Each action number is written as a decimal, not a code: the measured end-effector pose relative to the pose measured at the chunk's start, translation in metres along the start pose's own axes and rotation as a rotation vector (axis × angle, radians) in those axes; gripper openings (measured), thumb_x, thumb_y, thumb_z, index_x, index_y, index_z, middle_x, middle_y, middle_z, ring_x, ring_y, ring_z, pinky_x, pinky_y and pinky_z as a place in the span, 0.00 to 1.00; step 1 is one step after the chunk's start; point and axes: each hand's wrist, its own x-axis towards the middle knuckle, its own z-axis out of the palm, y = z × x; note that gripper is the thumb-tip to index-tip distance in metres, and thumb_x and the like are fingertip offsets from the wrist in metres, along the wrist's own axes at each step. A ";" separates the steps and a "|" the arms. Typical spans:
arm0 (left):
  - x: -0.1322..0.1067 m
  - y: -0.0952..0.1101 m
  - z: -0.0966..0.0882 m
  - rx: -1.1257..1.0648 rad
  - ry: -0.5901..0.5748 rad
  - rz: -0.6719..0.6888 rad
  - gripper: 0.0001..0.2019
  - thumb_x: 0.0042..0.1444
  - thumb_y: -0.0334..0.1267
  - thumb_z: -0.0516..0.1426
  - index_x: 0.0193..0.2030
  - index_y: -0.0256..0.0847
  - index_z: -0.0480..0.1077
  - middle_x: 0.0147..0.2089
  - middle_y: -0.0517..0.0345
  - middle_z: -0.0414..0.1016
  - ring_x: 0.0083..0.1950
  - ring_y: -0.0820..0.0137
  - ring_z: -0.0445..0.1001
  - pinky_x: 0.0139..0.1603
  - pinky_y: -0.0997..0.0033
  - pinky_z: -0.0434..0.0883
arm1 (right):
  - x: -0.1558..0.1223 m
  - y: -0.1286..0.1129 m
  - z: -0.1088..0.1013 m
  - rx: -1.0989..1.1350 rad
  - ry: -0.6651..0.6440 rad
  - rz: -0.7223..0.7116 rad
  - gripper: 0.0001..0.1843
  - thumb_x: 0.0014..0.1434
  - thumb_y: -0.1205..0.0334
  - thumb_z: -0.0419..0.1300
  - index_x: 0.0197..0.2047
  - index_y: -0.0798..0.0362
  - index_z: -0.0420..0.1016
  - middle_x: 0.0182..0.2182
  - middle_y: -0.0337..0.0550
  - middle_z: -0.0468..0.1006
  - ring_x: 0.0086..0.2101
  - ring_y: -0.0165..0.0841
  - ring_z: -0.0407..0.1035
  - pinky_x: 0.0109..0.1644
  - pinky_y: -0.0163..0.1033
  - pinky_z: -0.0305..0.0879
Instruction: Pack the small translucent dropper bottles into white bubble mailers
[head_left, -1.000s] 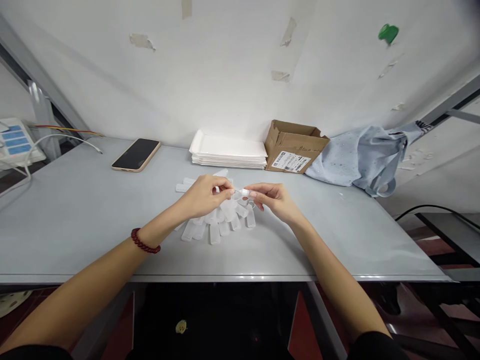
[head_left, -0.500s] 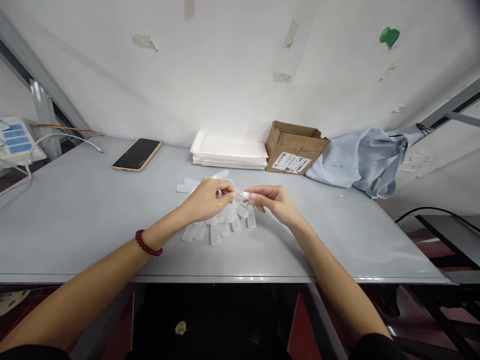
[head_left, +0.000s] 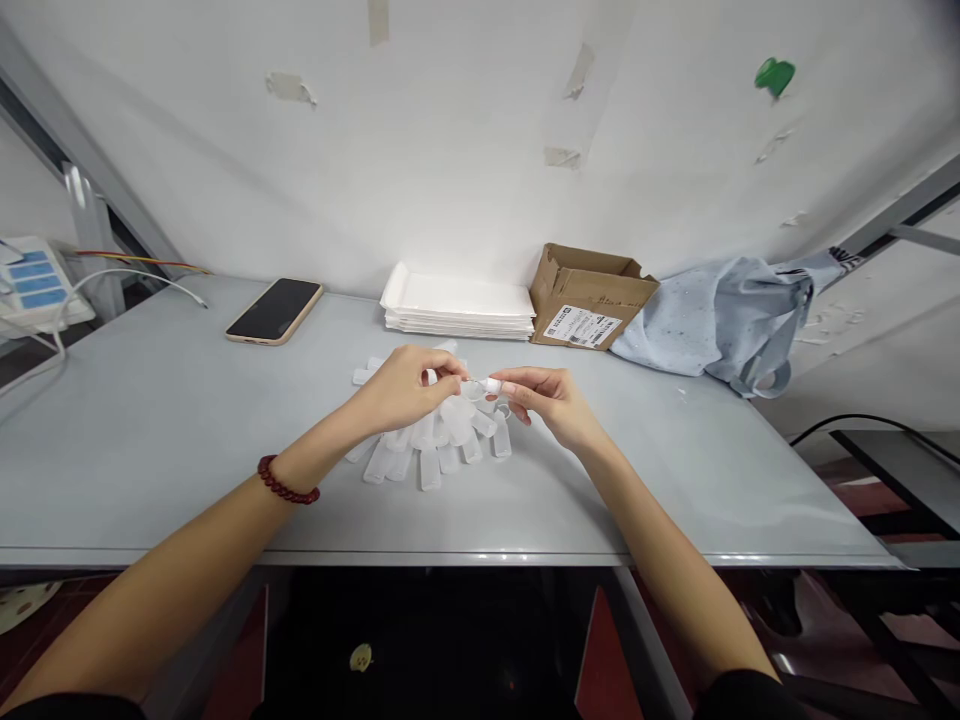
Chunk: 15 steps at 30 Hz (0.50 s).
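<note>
Watching remotely, I note the right hand pinching a small white piece over the grey surface, midway between front and back edges. Left hand beside it; whether its fingertips grip anything, I can't tell. Underneath: heaped translucent plastic tags. Smartphone toward back-left corner; stacked white envelopes, cardboard box along back edge.

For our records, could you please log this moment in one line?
left hand: pinching thin strand | right hand: holding small white piece | table: translucent pieces, cardboard box
</note>
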 end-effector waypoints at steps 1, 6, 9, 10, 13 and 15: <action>0.000 0.000 -0.001 0.001 0.011 -0.017 0.09 0.53 0.37 0.54 0.34 0.41 0.77 0.33 0.61 0.77 0.31 0.73 0.68 0.33 0.73 0.63 | 0.000 0.000 0.000 -0.003 0.004 0.000 0.15 0.57 0.55 0.60 0.43 0.53 0.79 0.29 0.41 0.76 0.21 0.23 0.54 0.26 0.35 0.54; 0.000 0.001 0.001 -0.014 -0.002 0.012 0.11 0.55 0.40 0.54 0.34 0.40 0.76 0.32 0.60 0.77 0.30 0.73 0.67 0.31 0.74 0.62 | 0.000 -0.001 -0.002 -0.012 -0.001 -0.006 0.15 0.57 0.55 0.59 0.43 0.54 0.79 0.29 0.42 0.77 0.21 0.23 0.54 0.26 0.35 0.54; -0.001 -0.001 0.003 -0.007 -0.023 0.039 0.12 0.56 0.42 0.53 0.33 0.41 0.76 0.31 0.60 0.77 0.28 0.73 0.66 0.29 0.74 0.62 | 0.000 0.000 -0.002 -0.015 -0.014 -0.006 0.16 0.57 0.54 0.59 0.44 0.54 0.79 0.30 0.43 0.77 0.22 0.23 0.54 0.26 0.35 0.54; -0.001 -0.001 0.004 -0.004 -0.027 0.041 0.12 0.56 0.42 0.53 0.33 0.41 0.76 0.31 0.60 0.77 0.28 0.73 0.65 0.29 0.74 0.62 | 0.000 0.000 -0.001 -0.017 -0.018 -0.004 0.16 0.57 0.53 0.59 0.44 0.53 0.79 0.30 0.43 0.77 0.22 0.23 0.54 0.26 0.35 0.54; 0.000 -0.003 0.006 -0.006 -0.024 0.058 0.12 0.57 0.42 0.52 0.31 0.40 0.75 0.30 0.59 0.76 0.28 0.73 0.66 0.29 0.73 0.62 | 0.000 0.001 0.000 -0.008 -0.028 0.006 0.17 0.57 0.52 0.59 0.44 0.54 0.79 0.30 0.44 0.77 0.22 0.24 0.54 0.25 0.35 0.54; 0.000 -0.003 0.007 -0.004 -0.016 0.072 0.12 0.57 0.40 0.52 0.30 0.40 0.75 0.30 0.59 0.76 0.29 0.72 0.67 0.30 0.73 0.62 | 0.000 0.002 0.000 0.013 -0.031 0.016 0.17 0.56 0.52 0.59 0.43 0.54 0.79 0.29 0.44 0.76 0.22 0.24 0.54 0.24 0.35 0.53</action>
